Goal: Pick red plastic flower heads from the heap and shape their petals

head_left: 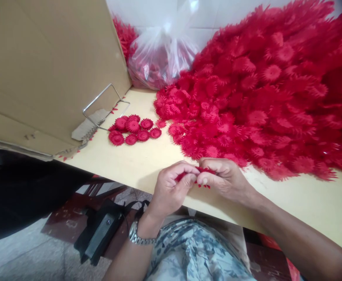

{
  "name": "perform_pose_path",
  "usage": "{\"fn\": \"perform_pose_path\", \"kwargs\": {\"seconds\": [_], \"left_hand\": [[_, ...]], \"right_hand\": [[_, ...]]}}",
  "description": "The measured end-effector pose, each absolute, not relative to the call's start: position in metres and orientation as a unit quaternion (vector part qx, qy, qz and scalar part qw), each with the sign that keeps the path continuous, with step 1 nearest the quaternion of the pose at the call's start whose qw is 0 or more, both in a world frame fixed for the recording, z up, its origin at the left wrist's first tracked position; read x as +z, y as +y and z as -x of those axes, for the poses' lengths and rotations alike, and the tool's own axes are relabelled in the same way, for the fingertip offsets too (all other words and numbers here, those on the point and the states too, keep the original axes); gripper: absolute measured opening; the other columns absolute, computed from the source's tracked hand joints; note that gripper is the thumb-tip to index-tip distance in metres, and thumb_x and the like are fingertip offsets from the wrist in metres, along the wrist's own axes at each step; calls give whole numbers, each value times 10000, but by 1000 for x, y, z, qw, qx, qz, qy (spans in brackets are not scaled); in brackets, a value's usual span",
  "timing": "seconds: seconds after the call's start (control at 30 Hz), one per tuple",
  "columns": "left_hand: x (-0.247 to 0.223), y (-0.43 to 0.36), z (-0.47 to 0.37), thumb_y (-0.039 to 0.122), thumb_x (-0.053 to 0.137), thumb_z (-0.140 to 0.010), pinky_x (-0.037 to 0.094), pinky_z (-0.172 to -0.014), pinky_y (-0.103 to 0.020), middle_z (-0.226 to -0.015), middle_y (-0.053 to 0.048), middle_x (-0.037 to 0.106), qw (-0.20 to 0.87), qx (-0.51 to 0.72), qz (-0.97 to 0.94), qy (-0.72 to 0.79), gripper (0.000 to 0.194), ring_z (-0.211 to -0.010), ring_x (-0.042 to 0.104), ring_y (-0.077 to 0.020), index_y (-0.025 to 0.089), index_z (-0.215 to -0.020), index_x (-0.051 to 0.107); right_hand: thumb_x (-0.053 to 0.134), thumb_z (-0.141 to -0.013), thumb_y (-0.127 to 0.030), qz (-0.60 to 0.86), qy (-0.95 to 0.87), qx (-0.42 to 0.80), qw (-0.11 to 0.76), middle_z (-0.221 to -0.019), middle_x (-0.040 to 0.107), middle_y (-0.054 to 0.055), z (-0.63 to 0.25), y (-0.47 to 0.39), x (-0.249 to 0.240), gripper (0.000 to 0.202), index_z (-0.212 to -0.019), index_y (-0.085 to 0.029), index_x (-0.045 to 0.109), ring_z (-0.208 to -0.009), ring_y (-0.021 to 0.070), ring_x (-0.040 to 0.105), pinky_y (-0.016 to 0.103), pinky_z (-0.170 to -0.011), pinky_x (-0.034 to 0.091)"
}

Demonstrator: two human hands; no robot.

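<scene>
Above the front edge of the table, my left hand (172, 187) and my right hand (222, 177) meet, fingertips nearly touching. Between them they pinch a small red fabric flower (205, 170), its pointed petals poking out above and below the thumbs. Most of that piece is hidden by the fingers. Left of my hands lies a small group of round red flowers (132, 125) with fringed rims. A large heap of loose red petal discs (255, 101) spreads behind and to the right, close to my right hand.
A tall cardboard box (50, 70) stands at the left, with a bent metal wire frame (100, 99) beside it. Against the tiled wall sits a tied clear plastic bag (165, 58) of red pieces. Below the pale table (124, 166), a black bag (100, 230) is visible.
</scene>
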State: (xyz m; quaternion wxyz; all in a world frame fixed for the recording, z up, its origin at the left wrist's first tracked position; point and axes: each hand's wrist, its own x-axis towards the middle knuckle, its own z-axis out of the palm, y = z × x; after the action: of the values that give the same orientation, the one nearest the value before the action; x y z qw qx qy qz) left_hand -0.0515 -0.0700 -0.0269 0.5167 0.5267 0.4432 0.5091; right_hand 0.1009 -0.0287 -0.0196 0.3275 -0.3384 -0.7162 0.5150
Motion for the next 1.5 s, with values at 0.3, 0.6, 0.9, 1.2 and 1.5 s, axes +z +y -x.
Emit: {"fn": "perform_pose_path", "kwargs": {"seconds": [0.3,0.6,0.9,1.2,1.5], "left_hand": [[-26,-73,45,122,567,-786,421,-630,-229,-710,-9,578,334,470,-631,520,88,-665,539,-122,184,-725,582],[-29,-71,45,60,514,-759,418,-604,-224,-659,7,561,389,528,-546,521,178,-625,517,-113,181,-638,565],[-42,-69,46,80,582,-710,398,-503,-205,-680,18,607,493,582,-425,487,132,-538,492,-80,181,-665,653],[-39,-70,45,39,586,-730,458,-640,-206,-733,-1,646,424,570,-514,480,178,-698,585,-107,187,-705,683],[-40,-68,44,25,591,-725,442,-625,-185,-724,22,632,448,576,-501,466,183,-679,568,-84,187,-685,667]], "right_hand": [[436,-827,-625,337,-738,513,281,-558,300,-49,-107,-29,-20,504,-584,-187,373,-492,72,301,215,-429,230],[300,-937,-476,314,-746,526,262,-671,447,6,-113,-28,-21,413,-675,-185,432,-647,129,450,261,-577,342],[488,-867,-204,331,-764,460,308,-671,547,8,-107,-29,-19,144,-753,-162,566,-606,104,506,221,-548,389],[494,-823,-106,306,-830,316,341,-648,558,15,-106,-29,-22,126,-723,-159,551,-574,92,510,204,-521,391],[491,-804,-94,294,-849,259,356,-622,525,4,-106,-30,-23,123,-711,-170,520,-568,97,493,209,-516,387]]}}
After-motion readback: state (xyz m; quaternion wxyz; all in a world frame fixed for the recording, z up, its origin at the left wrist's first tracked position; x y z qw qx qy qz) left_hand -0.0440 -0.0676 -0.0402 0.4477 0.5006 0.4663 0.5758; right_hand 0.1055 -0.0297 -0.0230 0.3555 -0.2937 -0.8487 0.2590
